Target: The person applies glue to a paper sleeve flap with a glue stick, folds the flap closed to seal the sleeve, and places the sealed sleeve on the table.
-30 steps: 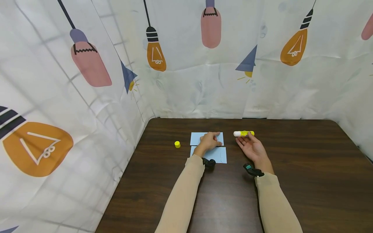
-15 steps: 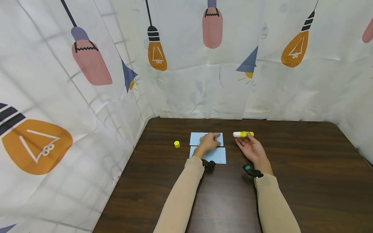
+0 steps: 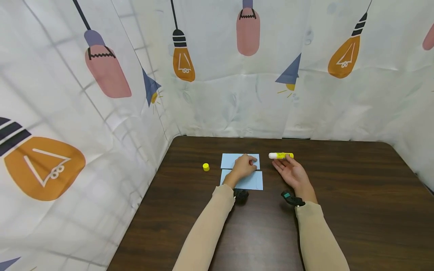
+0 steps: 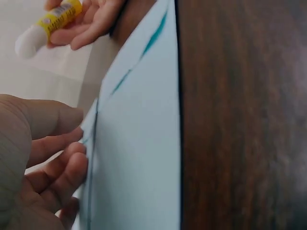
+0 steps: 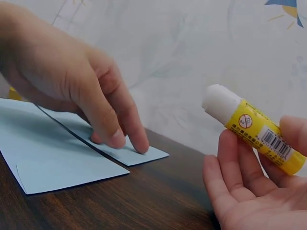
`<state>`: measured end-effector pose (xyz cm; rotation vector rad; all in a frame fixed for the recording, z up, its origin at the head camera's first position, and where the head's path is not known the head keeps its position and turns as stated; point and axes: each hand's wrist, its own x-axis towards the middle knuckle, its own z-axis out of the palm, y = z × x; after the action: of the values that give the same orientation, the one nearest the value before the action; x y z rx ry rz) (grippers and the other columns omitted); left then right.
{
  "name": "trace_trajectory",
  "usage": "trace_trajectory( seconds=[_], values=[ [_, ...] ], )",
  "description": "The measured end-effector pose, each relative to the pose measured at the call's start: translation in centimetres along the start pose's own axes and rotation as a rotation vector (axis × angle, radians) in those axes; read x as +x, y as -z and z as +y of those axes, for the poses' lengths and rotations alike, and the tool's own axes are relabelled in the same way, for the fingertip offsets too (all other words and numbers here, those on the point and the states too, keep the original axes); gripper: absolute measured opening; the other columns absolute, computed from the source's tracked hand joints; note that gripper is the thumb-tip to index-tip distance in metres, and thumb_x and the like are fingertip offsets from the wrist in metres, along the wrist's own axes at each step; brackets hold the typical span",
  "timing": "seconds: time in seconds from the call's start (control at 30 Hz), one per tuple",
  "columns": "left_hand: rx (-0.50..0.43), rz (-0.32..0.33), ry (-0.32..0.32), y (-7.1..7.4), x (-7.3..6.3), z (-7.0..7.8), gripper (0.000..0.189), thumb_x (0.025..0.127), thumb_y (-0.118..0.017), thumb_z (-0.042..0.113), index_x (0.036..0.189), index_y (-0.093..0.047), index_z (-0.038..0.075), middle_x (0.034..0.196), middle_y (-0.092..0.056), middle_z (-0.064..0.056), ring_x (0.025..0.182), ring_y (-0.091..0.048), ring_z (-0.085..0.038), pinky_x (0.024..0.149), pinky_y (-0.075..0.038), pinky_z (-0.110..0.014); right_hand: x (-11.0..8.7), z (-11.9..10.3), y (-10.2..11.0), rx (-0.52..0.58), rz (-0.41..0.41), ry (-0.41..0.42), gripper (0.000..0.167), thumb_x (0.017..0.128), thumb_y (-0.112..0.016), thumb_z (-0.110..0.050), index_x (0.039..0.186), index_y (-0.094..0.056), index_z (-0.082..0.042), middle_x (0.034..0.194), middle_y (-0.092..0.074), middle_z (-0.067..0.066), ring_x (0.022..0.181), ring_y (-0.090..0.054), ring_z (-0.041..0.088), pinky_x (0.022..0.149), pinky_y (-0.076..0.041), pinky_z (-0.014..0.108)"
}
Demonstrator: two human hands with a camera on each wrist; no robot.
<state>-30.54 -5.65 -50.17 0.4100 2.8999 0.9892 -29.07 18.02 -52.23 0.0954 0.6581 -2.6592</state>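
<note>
Two light blue paper rectangles lie one behind the other on the table, the far paper (image 3: 229, 160) and the near paper (image 3: 252, 181). The near one has a thin line by its right end. My left hand (image 3: 242, 166) is over the far paper, fingers pointing down with relaxed bends. In the right wrist view a fingertip (image 5: 140, 145) touches that paper or hovers just above it. Nothing is seen gripped there. My right hand (image 3: 294, 174), palm up, holds an uncapped yellow glue stick (image 3: 280, 156) between thumb and fingers. Its white end points left.
The yellow glue cap (image 3: 206, 167) stands on the dark wooden table (image 3: 356, 188), left of the papers. A patterned cloth (image 3: 230, 109) hangs behind the table and along its left side. Each wrist wears a black camera (image 3: 292, 198).
My left index finger has drawn back from the far paper's right end and is more bent. My right hand has shifted slightly left with the glue stick.
</note>
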Motion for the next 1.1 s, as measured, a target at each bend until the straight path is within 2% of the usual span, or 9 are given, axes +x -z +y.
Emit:
trace_trajectory(
  seconds=[0.13,0.2,0.37,0.47,0.63,0.77,0.87,1.1],
  values=[
    [-0.001,0.005,-0.020,0.4,-0.5,0.2,0.028,0.093,-0.069,0.017,0.120,-0.075,0.010,0.090,-0.065,0.001,0.078,-0.052,-0.009,0.076,-0.044,-0.025,0.2,0.2,-0.1,-0.062,0.015,0.007,0.018,0.109,-0.046,-0.021,0.126,-0.044,-0.015,0.120,-0.064,0.008,0.117,-0.063,0.025,0.129,-0.010,0.040],
    [-0.016,0.020,-0.031,0.6,-1.0,0.5,0.028,0.094,-0.070,0.018,0.120,-0.075,0.010,0.091,-0.066,0.001,0.079,-0.055,-0.009,0.075,-0.045,-0.024,0.2,0.3,-0.2,-0.089,0.030,0.013,0.019,0.109,-0.048,-0.021,0.127,-0.044,-0.015,0.121,-0.064,0.006,0.119,-0.062,0.024,0.128,-0.014,0.041],
    [-0.078,0.098,-0.098,1.0,-2.3,1.4,0.025,0.095,-0.070,0.017,0.119,-0.075,0.010,0.093,-0.068,0.000,0.083,-0.062,-0.010,0.076,-0.050,-0.023,0.0,0.2,-0.3,-0.117,0.041,0.030,0.022,0.108,-0.050,-0.021,0.128,-0.042,-0.015,0.121,-0.065,0.005,0.119,-0.063,0.022,0.126,-0.018,0.041],
    [-0.156,0.158,-0.118,1.1,-2.9,1.8,0.023,0.095,-0.070,0.016,0.116,-0.076,0.009,0.090,-0.069,0.000,0.082,-0.064,-0.011,0.073,-0.051,-0.022,-0.1,0.2,-0.3,-0.112,0.042,0.032,0.020,0.108,-0.050,-0.021,0.126,-0.044,-0.015,0.120,-0.066,0.005,0.116,-0.067,0.022,0.123,-0.026,0.039],
    [-0.306,0.241,-0.076,1.1,-3.8,1.8,0.019,0.094,-0.070,0.016,0.111,-0.077,0.009,0.084,-0.069,0.000,0.079,-0.062,-0.009,0.071,-0.050,-0.021,-0.2,0.3,-0.3,-0.101,0.050,0.034,0.015,0.107,-0.051,-0.021,0.121,-0.048,-0.014,0.119,-0.067,0.005,0.112,-0.069,0.022,0.113,-0.045,0.037],
    [-0.391,0.287,-0.040,1.1,-4.3,1.6,0.019,0.094,-0.071,0.017,0.110,-0.077,0.009,0.082,-0.069,-0.001,0.078,-0.061,-0.009,0.073,-0.050,-0.022,-0.2,0.3,-0.4,-0.102,0.036,0.048,0.012,0.107,-0.052,-0.021,0.117,-0.052,-0.014,0.118,-0.067,0.005,0.112,-0.069,0.022,0.104,-0.054,0.037],
    [-0.432,0.304,-0.039,1.2,-4.6,1.4,0.020,0.094,-0.071,0.018,0.110,-0.077,0.008,0.082,-0.069,-0.001,0.079,-0.061,-0.009,0.075,-0.051,-0.023,-0.1,0.3,-0.5,-0.116,0.007,0.069,0.008,0.107,-0.051,-0.019,0.112,-0.055,-0.014,0.114,-0.069,0.005,0.110,-0.069,0.022,0.099,-0.056,0.036],
    [-0.486,0.285,-0.046,1.1,-4.9,0.9,0.023,0.095,-0.071,0.020,0.115,-0.075,0.008,0.084,-0.067,0.000,0.078,-0.059,-0.009,0.072,-0.050,-0.024,-0.3,0.4,-0.6,-0.172,-0.032,0.091,0.016,0.109,-0.047,-0.017,0.102,-0.061,-0.016,0.088,-0.071,0.002,0.086,-0.065,0.018,0.092,-0.056,0.032]
  ],
)
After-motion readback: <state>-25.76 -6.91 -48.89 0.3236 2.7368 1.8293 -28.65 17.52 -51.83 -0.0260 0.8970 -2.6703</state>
